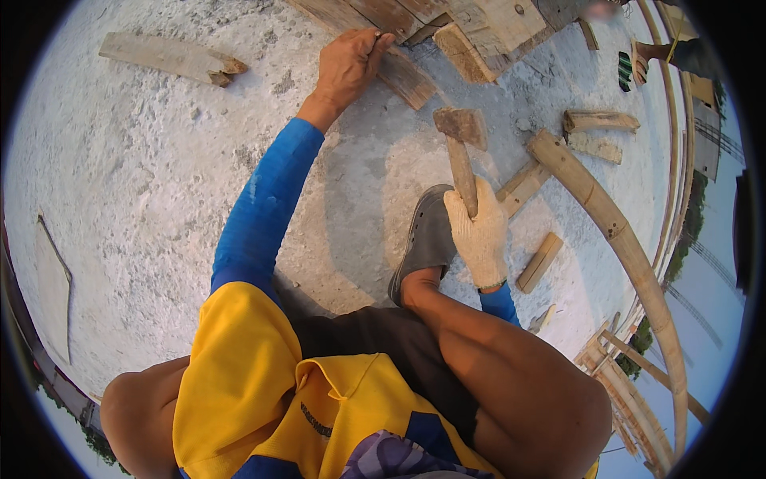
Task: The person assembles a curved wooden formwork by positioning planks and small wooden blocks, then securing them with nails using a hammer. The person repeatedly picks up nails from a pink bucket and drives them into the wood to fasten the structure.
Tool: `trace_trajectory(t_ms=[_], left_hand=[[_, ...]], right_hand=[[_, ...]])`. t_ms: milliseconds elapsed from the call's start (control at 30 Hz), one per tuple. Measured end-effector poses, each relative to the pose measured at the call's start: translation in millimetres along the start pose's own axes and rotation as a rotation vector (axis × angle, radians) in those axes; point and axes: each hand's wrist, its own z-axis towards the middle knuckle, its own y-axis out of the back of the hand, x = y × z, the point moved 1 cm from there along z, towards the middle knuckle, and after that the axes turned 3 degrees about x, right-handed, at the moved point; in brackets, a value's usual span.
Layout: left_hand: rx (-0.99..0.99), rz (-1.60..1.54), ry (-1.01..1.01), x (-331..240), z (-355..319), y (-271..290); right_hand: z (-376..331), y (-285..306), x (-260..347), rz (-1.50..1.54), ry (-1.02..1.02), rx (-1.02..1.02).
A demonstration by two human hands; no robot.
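My bare left hand (345, 70), its arm in a blue sleeve, is closed in a pinch at the wooden boards. A small dark tip, seemingly of a nail (377, 33), shows between thumb and forefinger. Under those fingers lies a weathered plank (408, 80), part of a nailed board assembly (503, 30). My right hand (481, 235), in a cream knit glove, grips a hammer (462, 164) by its wooden handle. The hammer's broad brown head points up and away, apart from the boards. Beside the right hand is my grey clog (424, 235).
A split-ended board (169, 60) lies at the far left on rough pale concrete (191, 152). To the right are a long curved-looking beam (614, 223), a short block (540, 262) and wood offcuts (600, 121). Another person's sandalled foot (641, 64) stands at the far right.
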Motion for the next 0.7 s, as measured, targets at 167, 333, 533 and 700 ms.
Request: trace_trajectory(t_ms=[167,333,533,700], left_hand=[[-0.018,0.052,0.025,0,4,-3],[-0.074,0.082,0.003,-1,3,-9],[-0.106,0.164,0.054,-5,0,-16],[-0.098,0.172,0.003,-7,-2,-14]], right_hand=[[4,-2,3,0.034,-0.013,0.012],[7,-3,15,0.021,0.024,0.005],[10,2,37,0.152,0.037,0.048],[31,-2,48,-0.073,0.104,0.069]])
